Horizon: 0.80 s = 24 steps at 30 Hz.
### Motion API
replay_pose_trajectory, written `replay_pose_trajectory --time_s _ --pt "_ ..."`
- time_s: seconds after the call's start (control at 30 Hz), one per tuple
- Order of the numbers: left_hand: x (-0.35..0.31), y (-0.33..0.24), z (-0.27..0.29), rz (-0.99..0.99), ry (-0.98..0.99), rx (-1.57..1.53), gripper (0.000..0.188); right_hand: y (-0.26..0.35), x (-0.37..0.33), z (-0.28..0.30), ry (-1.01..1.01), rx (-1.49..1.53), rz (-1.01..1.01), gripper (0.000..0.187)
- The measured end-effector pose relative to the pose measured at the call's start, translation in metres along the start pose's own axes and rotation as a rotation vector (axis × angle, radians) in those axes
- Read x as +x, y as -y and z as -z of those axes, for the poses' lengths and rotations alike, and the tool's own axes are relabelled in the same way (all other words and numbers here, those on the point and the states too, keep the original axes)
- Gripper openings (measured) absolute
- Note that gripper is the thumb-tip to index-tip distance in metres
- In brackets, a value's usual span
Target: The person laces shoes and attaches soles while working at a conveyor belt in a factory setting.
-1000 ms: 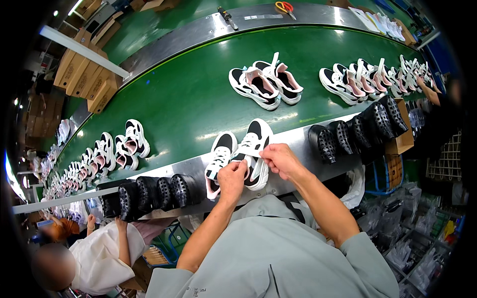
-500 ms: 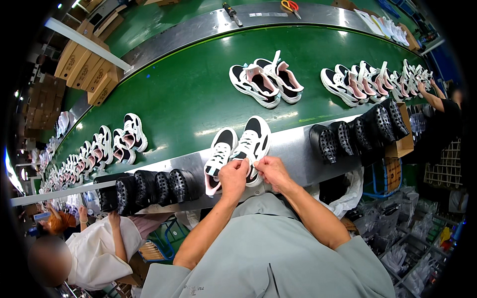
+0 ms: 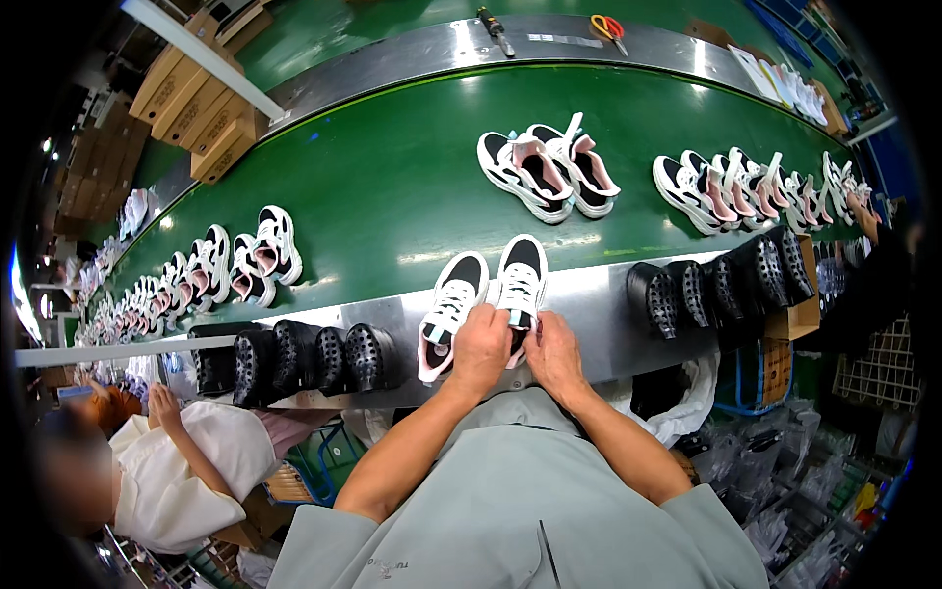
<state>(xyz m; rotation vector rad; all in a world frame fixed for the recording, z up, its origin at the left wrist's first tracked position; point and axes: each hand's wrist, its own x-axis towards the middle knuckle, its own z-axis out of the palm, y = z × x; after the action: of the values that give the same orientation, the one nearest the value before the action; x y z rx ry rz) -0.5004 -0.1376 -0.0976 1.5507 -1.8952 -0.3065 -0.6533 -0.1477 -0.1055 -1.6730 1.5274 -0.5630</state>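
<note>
Two white, black and pink lace-up sneakers stand side by side before me on the metal ledge, toes pointing away. Both my hands are at the right-hand sneaker (image 3: 520, 275). My left hand (image 3: 482, 346) is closed on the left side of its opening, near the tongue. On the other side, my right hand (image 3: 555, 357) grips the collar by the heel. My fingers hide much of the opening and tongue. The left-hand sneaker (image 3: 455, 302) stands free beside it, its pink lining showing at the heel.
Beyond lies a green conveyor belt (image 3: 392, 206) with another sneaker pair (image 3: 549, 172) and rows of sneakers at both sides. Black studded shoe forms (image 3: 365, 358) line the ledge left and right. A screwdriver (image 3: 496, 31) and scissors (image 3: 608, 31) lie on the far rail. People work at both sides.
My right hand has shifted from a pinch near the laces down to the collar of the right-hand sneaker. My left hand stays at its tongue. The whole view has shifted slightly.
</note>
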Motion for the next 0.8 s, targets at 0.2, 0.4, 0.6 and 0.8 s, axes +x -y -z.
replay_pose_trajectory --time_s 0.2,0.4,0.6,0.8 --pt "-0.015 0.001 0.002 0.107 -0.023 -0.088 0.021 0.019 -0.006 0.003 -0.108 -0.247 0.073 0.025" --pt "-0.016 0.001 -0.001 0.509 0.379 -0.026 0.022 0.016 0.006 0.002 -0.219 -0.357 0.447 0.022" --pt "-0.018 -0.001 0.014 0.441 0.251 -0.238 0.014 0.005 0.007 -0.001 -0.254 -0.197 0.409 0.020" --pt "-0.043 0.029 0.072 0.178 -0.035 0.401 0.016 0.029 -0.006 0.003 -0.260 -0.248 0.434 0.025"
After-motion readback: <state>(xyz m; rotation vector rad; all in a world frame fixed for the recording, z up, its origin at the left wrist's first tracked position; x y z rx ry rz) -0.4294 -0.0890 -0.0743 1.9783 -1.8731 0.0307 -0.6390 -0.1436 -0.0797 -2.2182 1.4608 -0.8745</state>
